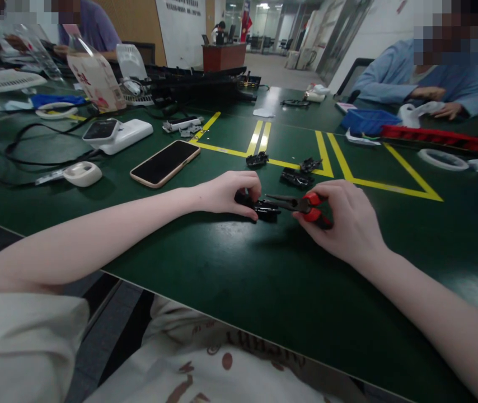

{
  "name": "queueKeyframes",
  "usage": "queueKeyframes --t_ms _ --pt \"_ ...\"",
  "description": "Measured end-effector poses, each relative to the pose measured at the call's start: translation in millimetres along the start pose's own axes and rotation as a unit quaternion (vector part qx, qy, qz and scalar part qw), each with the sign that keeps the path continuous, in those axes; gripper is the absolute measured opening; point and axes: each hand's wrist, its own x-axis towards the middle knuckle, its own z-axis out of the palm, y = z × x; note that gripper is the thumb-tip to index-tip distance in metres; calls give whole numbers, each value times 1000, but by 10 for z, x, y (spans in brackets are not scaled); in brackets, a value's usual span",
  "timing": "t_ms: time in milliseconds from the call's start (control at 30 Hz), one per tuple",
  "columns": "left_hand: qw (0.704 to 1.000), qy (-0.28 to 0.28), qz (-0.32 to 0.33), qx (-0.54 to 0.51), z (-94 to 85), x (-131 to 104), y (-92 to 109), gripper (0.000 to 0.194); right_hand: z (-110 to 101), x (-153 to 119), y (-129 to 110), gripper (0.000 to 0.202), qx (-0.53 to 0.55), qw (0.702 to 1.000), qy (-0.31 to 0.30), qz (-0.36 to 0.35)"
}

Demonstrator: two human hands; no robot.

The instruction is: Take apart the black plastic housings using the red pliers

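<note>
My left hand [233,193] is closed on a small black part [267,209], low over the green table [222,268]. In my right hand [348,224] are long-nose pliers [310,208] with red and black handles. Their dark jaws point left and lie at the upper edge of the black part; whether they touch it I cannot tell. Just beyond my hands lie more small black parts: one [257,159] behind my left hand, another [296,177] behind the pliers, and a third [310,164] beside that one.
A phone [165,162] lies left of centre, near a white device [127,136] and a beige ring-shaped object [82,174]. Behind stand a bottle [96,75] and long black parts [205,87]. A blue tray [369,121] is at right, before a person in blue sleeves [394,70].
</note>
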Motion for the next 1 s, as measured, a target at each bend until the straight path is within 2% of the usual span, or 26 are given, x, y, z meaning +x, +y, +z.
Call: queueKeyframes --t_ms 133,233,367,500,567,667,867,1000 --pt "1000 -3 3 2 16 2 19 30 41 10 43 33 -76 997 23 -23" --pt "1000 -11 9 -5 35 -2 39 31 71 13 77 31 -96 995 13 -20" --pt "1000 -19 14 -12 62 -12 60 32 100 16 107 23 -95 995 -17 -11" --pt "1000 -28 2 11 77 -12 72 43 96 29 92 11 -84 996 -39 -8" --pt "999 -28 -5 40 78 -5 83 46 85 38 75 10 -74 996 -51 -7" --pt "996 -45 -25 76 70 7 108 41 61 49 57 10 -59 996 -69 -4" --pt "990 -72 -59 104 53 6 176 44 21 58 54 8 -49 994 -98 8" --pt "984 -91 -60 140 60 1 212 41 26 59 56 8 -53 993 -105 8"
